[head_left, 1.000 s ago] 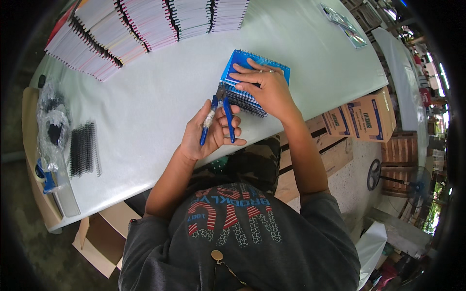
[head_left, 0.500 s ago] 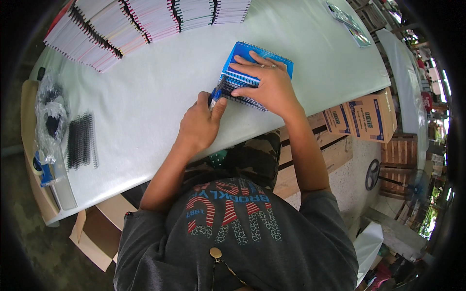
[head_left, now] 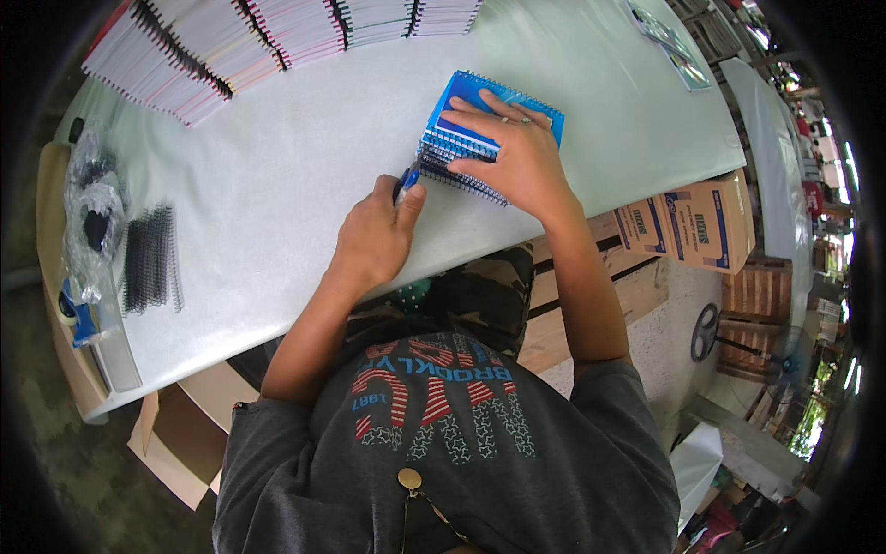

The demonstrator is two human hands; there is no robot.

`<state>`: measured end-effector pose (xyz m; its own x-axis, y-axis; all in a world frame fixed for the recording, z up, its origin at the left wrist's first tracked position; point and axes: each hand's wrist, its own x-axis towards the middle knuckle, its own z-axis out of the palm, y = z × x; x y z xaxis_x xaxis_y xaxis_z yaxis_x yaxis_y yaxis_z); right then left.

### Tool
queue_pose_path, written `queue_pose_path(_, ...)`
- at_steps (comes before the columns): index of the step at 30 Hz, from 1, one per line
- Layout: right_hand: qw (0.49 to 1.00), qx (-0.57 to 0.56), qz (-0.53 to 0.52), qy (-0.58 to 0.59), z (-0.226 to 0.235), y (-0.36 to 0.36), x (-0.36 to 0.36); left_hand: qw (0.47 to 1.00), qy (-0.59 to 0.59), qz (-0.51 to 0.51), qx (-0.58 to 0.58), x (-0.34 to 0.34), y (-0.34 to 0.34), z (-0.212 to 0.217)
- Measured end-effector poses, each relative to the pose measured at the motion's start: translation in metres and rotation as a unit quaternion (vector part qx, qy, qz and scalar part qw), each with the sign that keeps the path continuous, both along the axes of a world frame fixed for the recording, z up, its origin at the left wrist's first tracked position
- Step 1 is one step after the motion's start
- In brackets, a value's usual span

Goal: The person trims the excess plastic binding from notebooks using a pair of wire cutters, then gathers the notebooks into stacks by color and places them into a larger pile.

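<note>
Under R hand [head_left: 517, 157] fingers: blue notebook stack [head_left: 461, 138] being pressed flat; L hand [head_left: 374, 235] gripping blue tool [head_left: 406, 180] at spiral; crimping apparently incomplete.

One blue notebook stack [head_left: 480, 138], two cardboard boxes [head_left: 688, 226], one floor fan [head_left: 715, 337].

Head fisheye, looking steeply down, close over table [head_left: 277, 194].

notebook [head_left: 461, 97]: blue cover | table [head_left: 277, 185]: white | coils [head_left: 150, 258]: black | boxes [head_left: 701, 222]: brown-blue
</note>
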<state>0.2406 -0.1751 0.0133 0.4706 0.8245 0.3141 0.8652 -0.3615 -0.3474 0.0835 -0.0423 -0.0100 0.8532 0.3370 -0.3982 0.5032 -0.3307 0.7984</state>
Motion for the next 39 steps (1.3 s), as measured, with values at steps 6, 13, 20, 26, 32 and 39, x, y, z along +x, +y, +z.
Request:
queue_pose_path(6,0.999,-0.033,0.002,-0.011,0.003,0.004,-0.005,0.851,-0.035,0.095,-0.515,-0.009,0.009,-0.007)
queue_pose_path(13,1.000,-0.010,0.000,0.015,-0.008,-0.006,0.001,0.996,-0.013,0.002,-0.088,-0.003,0.005,-0.005)
queue_pose_path(20,0.999,-0.017,0.024,-0.041,0.003,0.006,-0.001,0.998,-0.023,0.011,0.049,-0.002,-0.004,0.005)
queue_pose_path(26,0.997,-0.041,0.002,-0.059,-0.003,-0.002,-0.004,0.998,-0.032,-0.004,0.060,0.001,-0.011,-0.001)
queue_pose_path(32,0.997,-0.045,0.003,-0.057,0.002,0.000,-0.005,0.990,-0.021,0.028,-0.137,-0.002,0.007,-0.013)
queue_pose_path(39,0.998,-0.048,0.012,-0.047,0.000,0.005,-0.003,0.779,-0.032,0.083,-0.621,-0.013,0.020,-0.032)
